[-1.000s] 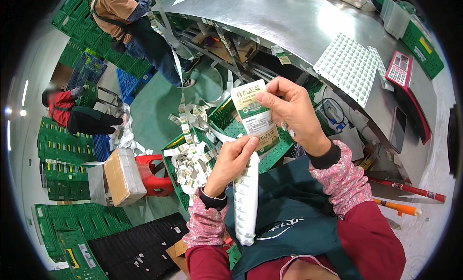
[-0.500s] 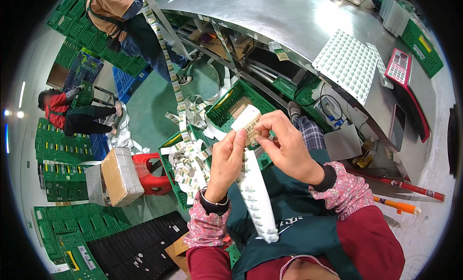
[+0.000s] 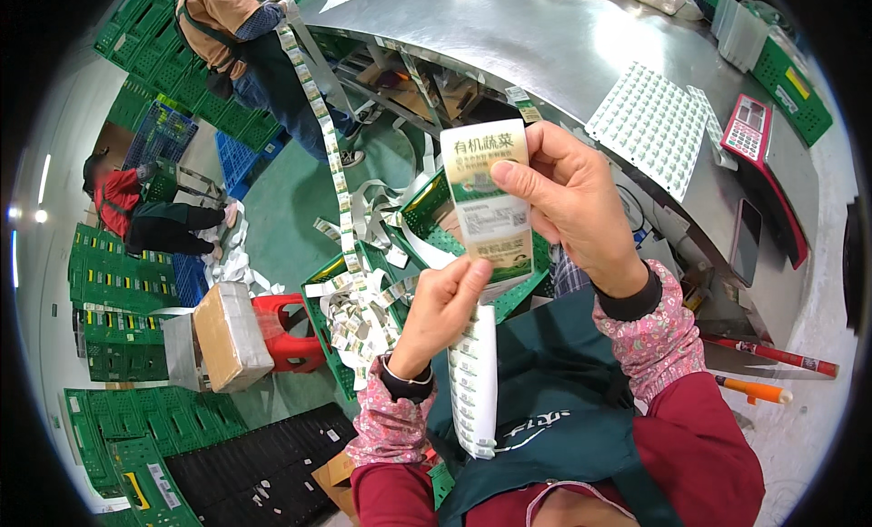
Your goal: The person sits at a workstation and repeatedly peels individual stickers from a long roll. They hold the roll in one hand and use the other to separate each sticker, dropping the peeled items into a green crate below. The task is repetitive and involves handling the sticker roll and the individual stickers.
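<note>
My right hand [image 3: 581,198] pinches the upper end of a strip of green-and-beige printed labels [image 3: 490,216] between thumb and fingers, holding it up in front of me. Lower on the same strip, my left hand [image 3: 436,314] is closed on it with the thumb on top. Beneath the left hand hangs a narrow white sheet of small green stickers [image 3: 470,382] against my dark green apron [image 3: 554,373]. Whether that sheet is gripped in the left palm is hidden. Beyond my hands are a green crate [image 3: 422,209] and a heap of loose label strips [image 3: 359,323].
At right, the metal table [image 3: 509,46] carries a large sticker sheet [image 3: 649,123], a red-edged scale [image 3: 749,128] and a phone [image 3: 747,241]. A taped carton [image 3: 232,336] rests near a red stool [image 3: 291,332]. Another person [image 3: 263,64] handles a long label strip [image 3: 318,109]; a second person [image 3: 150,205] is farther left.
My right hand has moved up and to the right, stretching the label strip upright and showing its printed face. My left hand has shifted slightly down and right. The hanging sticker sheet has swung left.
</note>
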A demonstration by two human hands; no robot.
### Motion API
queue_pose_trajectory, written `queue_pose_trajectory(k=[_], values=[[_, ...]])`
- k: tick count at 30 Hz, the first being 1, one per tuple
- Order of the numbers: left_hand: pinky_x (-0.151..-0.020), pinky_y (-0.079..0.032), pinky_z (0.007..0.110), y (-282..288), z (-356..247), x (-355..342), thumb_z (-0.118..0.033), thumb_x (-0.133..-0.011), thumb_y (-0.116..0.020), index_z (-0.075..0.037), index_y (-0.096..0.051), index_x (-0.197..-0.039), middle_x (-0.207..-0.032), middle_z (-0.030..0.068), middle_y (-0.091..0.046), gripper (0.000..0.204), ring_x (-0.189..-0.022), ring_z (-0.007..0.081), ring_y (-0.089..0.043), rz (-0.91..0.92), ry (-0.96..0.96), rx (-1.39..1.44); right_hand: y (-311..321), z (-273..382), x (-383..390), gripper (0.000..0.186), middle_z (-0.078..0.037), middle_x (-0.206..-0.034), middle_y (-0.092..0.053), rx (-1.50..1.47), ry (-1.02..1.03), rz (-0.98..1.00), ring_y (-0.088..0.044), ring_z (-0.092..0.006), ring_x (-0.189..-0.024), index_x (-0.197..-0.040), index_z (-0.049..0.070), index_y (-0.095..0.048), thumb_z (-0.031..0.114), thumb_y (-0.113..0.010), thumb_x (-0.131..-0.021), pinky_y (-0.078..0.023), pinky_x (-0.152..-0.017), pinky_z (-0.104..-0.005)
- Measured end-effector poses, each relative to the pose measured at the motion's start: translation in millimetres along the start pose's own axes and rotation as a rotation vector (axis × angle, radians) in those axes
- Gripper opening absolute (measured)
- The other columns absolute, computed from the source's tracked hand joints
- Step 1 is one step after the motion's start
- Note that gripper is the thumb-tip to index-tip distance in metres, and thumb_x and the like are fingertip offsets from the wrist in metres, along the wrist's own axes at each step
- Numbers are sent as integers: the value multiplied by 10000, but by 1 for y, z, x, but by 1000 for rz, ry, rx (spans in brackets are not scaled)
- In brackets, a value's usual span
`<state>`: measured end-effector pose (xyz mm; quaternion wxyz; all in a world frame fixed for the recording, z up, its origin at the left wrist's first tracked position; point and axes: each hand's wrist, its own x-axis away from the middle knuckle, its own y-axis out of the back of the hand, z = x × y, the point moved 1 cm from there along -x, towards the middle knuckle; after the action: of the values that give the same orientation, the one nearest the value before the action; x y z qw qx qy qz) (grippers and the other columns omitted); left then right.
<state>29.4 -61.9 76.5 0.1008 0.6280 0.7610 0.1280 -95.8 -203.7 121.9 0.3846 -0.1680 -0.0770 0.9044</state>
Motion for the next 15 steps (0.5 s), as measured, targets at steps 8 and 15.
queue_pose_trajectory(k=[8,15], values=[[-515,-345,200,-10,13,-2,-291,-1014,-448,11,-612,-1019,-696,-48,-541,343,-599,16,-444,-192,122,233,6,-25,47,387,-40,-1160,-463,68,-90,75,-482,-117,-1070,-1175,38,-483,-60,-584,-815,-460,-821,-260],[-465,-367,251,-10,7,1,-234,-991,-502,28,-623,-1060,-574,1,-518,296,-527,44,-455,-205,-28,16,-2,-34,43,367,-68,-1151,-444,225,-24,110,-505,-142,-1074,-1152,29,-503,-55,-549,-798,-491,-812,-272]])
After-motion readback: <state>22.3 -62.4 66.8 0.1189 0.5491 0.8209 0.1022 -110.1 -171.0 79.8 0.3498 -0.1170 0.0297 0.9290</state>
